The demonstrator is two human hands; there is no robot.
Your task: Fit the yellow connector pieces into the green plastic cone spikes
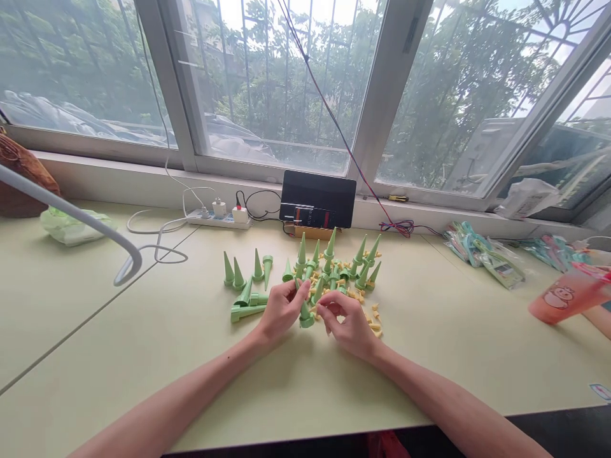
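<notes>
My left hand (281, 310) is closed around the tip of a green plastic cone-shaped spike (306, 316), whose wide capped end points down toward me. Close beside that end, my right hand (351, 323) has its thumb and fingers pinched together; anything in them is too small to make out. Just beyond my hands lies a pile of similar green spikes (330, 248) mixed with small yellow plastic pieces (375, 312). More green spikes (229, 270) stand or lie to the left of the pile.
Behind the pile a dark tablet (317, 194) leans on a cardboard stand, with a phone in front. A power strip (219, 217) with plugs and white cables sits to its left. On the right are bagged items (482, 251) and a tilted cup (568, 292) near another person's arm.
</notes>
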